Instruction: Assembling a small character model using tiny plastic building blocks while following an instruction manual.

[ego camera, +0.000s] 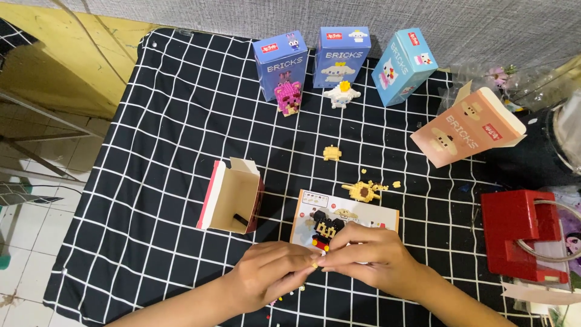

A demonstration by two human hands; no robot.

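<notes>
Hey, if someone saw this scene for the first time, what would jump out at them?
Likely the black grid cloth over the table, then both hands, left hand and right hand, meeting at the near edge around a small black and red brick figure on an instruction sheet. At the far edge stand three blue boxes, with pink and white figures before them.

At twelve o'clock three tall boxes stand in a row: dark blue box (280, 65), middle blue box (341, 56), tilted light blue box (403, 66). At two o'clock leans a peach box (466, 128). Centre-left lies an open red-edged box (232, 196); beside it, a printed leaflet (357, 217).
</notes>
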